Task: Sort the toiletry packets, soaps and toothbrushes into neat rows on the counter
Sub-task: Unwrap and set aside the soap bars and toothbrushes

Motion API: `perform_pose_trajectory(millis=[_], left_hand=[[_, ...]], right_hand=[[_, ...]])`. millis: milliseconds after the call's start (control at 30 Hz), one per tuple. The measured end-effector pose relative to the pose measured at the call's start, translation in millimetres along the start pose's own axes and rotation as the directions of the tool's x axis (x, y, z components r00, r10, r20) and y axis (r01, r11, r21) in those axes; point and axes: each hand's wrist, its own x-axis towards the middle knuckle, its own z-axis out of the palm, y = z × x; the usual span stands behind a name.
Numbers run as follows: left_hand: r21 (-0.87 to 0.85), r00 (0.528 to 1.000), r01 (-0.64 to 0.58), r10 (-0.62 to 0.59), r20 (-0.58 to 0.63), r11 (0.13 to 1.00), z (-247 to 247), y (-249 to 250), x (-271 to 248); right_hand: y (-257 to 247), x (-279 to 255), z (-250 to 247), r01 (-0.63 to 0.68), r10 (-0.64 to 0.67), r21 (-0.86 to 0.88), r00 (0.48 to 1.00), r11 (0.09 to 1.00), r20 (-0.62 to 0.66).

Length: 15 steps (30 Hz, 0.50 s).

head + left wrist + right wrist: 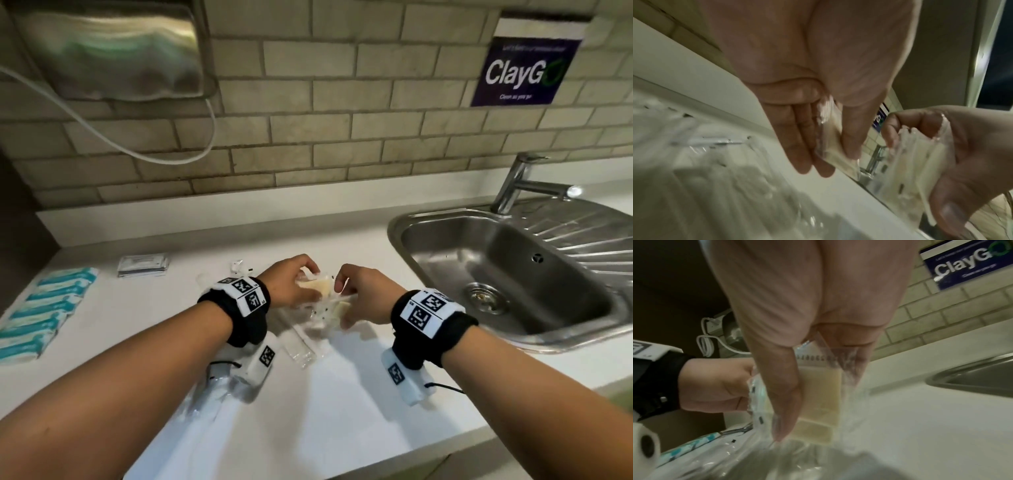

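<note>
Over the middle of the white counter (342,394), both hands hold cream soaps in clear wrappers. My left hand (305,279) pinches one wrapped soap (317,286) between thumb and fingers; in the left wrist view this soap (831,146) sits upright in the pinch. My right hand (344,301) grips a bunch of joined wrapped soaps (337,310), seen in the right wrist view as stacked bars (822,394) behind the thumb. Both hands nearly touch. Clear-wrapped toothbrushes (301,347) lie below the hands, more under my left forearm (210,394).
A row of teal-and-white packets (44,315) lines the counter's left side. A stack of grey sachets (142,265) lies behind them, with small clear items (236,265) nearby. The steel sink (431,219) and tap (520,185) take up the right. A brick wall runs behind.
</note>
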Motion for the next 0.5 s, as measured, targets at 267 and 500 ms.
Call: perform_pose_trajectory(millis=[267,500], left_hand=[[-0.464,0.979,0.098,-0.17,-0.116,0.88,-66.6,-24.4,-62.6],[-0.405,0.969,0.192,-0.237,-0.063,0.894,-129.3,-73.5,-121.0]], right_hand=[[-81.8,44.0,18.1,0.257,-0.25,0.08,0.964,0.963,-0.089],[-170.4,90.7,70.0,0.395,-0.396,-0.022,0.917,0.918,-0.046]])
